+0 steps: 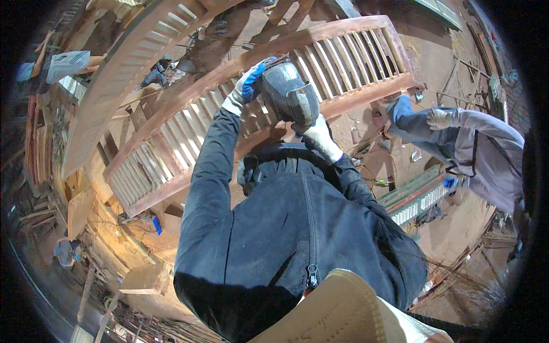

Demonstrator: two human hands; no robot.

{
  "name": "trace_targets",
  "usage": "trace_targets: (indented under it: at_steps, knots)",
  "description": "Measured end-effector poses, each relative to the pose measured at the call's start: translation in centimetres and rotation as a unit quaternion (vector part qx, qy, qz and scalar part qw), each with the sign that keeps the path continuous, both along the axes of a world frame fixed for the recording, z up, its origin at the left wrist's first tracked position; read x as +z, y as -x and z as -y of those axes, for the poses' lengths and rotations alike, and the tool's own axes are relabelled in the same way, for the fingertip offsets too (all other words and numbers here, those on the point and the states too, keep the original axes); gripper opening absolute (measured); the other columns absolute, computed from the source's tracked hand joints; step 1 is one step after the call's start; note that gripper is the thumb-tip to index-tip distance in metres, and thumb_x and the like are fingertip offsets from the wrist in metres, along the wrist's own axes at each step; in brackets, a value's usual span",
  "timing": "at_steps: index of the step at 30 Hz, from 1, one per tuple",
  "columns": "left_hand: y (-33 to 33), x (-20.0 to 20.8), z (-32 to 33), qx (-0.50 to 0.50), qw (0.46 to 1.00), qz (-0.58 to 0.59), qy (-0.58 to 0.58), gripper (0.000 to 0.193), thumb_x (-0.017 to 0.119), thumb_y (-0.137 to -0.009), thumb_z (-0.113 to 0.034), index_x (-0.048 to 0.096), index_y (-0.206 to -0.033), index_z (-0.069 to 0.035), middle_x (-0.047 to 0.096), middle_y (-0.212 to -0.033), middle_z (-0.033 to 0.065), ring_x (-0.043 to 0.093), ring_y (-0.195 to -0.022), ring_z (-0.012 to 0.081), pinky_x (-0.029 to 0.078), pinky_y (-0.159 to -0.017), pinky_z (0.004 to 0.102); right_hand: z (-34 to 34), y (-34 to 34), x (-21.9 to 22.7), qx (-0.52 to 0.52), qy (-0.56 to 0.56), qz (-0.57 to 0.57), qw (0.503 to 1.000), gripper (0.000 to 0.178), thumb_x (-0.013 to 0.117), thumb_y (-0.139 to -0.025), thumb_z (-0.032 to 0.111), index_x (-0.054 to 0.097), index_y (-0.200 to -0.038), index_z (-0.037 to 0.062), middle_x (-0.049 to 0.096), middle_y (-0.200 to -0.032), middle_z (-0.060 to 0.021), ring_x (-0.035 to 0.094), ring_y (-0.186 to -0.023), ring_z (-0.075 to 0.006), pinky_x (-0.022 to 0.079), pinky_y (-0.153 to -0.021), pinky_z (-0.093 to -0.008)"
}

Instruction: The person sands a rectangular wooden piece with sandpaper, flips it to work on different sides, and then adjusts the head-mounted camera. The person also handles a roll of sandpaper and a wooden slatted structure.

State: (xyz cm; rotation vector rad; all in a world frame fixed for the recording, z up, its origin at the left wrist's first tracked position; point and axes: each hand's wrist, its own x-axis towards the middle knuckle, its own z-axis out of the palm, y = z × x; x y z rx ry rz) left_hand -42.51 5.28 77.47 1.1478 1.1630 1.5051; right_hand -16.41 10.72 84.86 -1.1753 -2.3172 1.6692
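Both my hands hold a dusty dark grey, rounded thing with a curved rim, in front of my chest; its exact kind does not show. My left hand, in a white and blue work glove, is closed around its upper left side. My right hand, also gloved, grips it from below, its fingers partly hidden behind it. Beneath it, a long louvered wooden shutter panel with a reddish-brown frame and pale slats runs from lower left to upper right.
A second louvered panel curves up the left side. On the right a co-worker in grey bends over, one gloved hand on a leg. Another person is at far left. Green-edged shutters, a wooden block and scrap lie around.
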Motion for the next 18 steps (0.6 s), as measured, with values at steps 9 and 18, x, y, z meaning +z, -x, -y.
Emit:
trace_targets:
  at_steps: [9, 18]
  knots:
    - [-4.4, 3.7, -1.9, -0.010, 0.972, 0.188, 0.144, 0.045, 0.062, -0.081, -0.003, 0.049, -0.124, -0.003, 0.056, -0.118, 0.0050, 0.051, -0.111, 0.0154, 0.041, -0.096, 0.0304, 2.0, -3.2, -8.4, 0.092, -0.008, 0.007, 0.996, 0.056, 0.072, -0.072, 0.037, 0.053, -0.114, 0.0049, 0.061, -0.106, -0.0159, 0.057, -0.102, -0.0308, 0.044, -0.088, -0.0389]
    - [-5.9, 6.4, -0.5, -0.099, 0.981, 0.128, 0.110, 0.048, 0.078, -0.068, -0.007, 0.053, -0.110, -0.010, 0.059, -0.108, 0.0031, 0.055, -0.101, 0.0135, 0.043, -0.094, 0.0303, -9.0, 0.1, 4.9, -0.032, -0.133, -0.126, 0.982, 0.033, 0.053, -0.089, 0.025, 0.057, -0.116, 0.0049, 0.061, -0.107, -0.0146, 0.061, -0.095, -0.0240, 0.047, -0.081, -0.0344]
